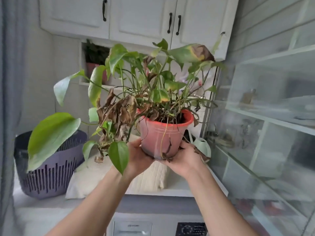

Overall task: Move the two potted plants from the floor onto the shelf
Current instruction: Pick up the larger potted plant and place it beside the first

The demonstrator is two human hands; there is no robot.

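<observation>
Midway: left hand (139, 155) and right hand (185, 158) cupped plant pot (163, 135) at frame centre, carrying; next, set on shelf (95, 85) upper left.

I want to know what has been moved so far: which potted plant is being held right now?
The plant in the red pot, cupped at its base by the left hand and right hand. The other plant sits in the wall niche behind.

Pot (162, 135): pink, red rim. Leaves (51, 135): green, some yellowed, several brown. Basket (51, 174): purple, vertical slits. Cabinet doors (141, 16): white, black handles.
</observation>
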